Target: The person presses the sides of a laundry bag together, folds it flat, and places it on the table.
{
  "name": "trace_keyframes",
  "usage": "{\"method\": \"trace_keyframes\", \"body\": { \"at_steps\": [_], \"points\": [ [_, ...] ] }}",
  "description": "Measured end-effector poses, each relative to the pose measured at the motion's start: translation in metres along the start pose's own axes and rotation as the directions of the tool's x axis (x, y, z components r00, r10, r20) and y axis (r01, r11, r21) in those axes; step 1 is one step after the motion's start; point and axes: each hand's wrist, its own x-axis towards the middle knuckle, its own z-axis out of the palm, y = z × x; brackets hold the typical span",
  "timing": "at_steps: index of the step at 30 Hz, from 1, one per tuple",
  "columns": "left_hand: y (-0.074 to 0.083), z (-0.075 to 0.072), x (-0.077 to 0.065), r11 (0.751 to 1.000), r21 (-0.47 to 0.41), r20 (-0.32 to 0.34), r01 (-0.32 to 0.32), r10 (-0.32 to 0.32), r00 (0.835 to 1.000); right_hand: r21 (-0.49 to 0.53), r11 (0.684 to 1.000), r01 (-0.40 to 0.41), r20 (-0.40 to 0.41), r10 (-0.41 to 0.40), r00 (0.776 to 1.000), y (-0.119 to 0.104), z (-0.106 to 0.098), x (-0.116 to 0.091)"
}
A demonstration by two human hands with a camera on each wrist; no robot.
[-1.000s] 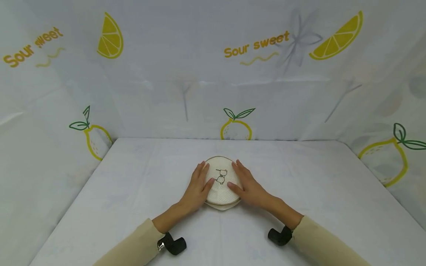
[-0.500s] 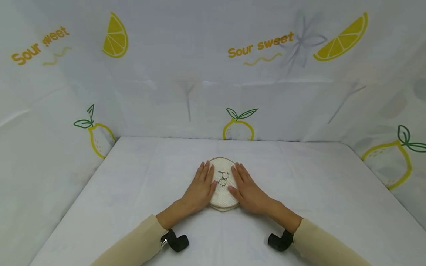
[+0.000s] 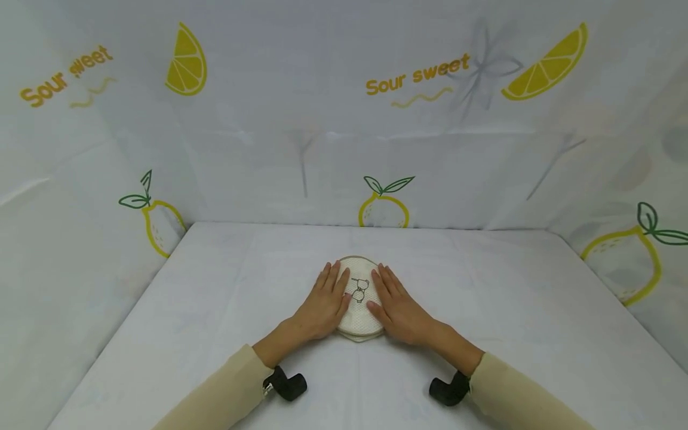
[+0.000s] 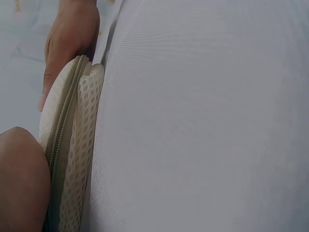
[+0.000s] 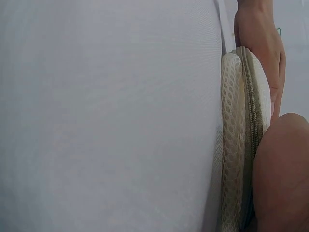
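Observation:
A round cream mesh laundry bag (image 3: 358, 316) lies on the table's white cloth, with a small dark line drawing on its top. My left hand (image 3: 322, 307) rests on its left side, fingers straight and pointing away from me. On the opposite side my right hand (image 3: 402, 307) lies the same way, its thumb angled in toward the drawing. In the left wrist view the bag's side shows a brownish zipper (image 4: 62, 123) above a honeycomb mesh wall (image 4: 82, 130). Between the two hands the middle of the bag's top stays visible; its left and right edges are partly hidden under them.
White cloth (image 3: 188, 322) covers the table around the bag. Behind it hangs a white curtain (image 3: 258, 149) with lemon prints and lettering, and similar cloth closes both sides. Black wrist devices (image 3: 290, 387) sit under both sleeve cuffs, low above the table.
Both hands have stayed on the bag. My left hand has slid slightly inward with its fingers drawn closer together, and the bag sits slightly lower in view. Little differs from half a second ago.

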Motion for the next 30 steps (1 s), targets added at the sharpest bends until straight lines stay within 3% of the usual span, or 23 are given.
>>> {"method": "trace_keyframes", "body": {
  "at_steps": [5,30],
  "points": [
    [0.0004,-0.0005,0.0009,1.0,0.002,0.016,0.016,-0.016,1.0,-0.008,1.0,-0.006,0.009,0.006,1.0,-0.0008,-0.0007,-0.0003],
    [0.0027,-0.0001,-0.0009,1.0,-0.013,-0.038,0.013,-0.013,0.999,-0.004,1.0,-0.004,-0.005,0.004,1.0,-0.0013,0.0013,-0.0011]
  ]
}}
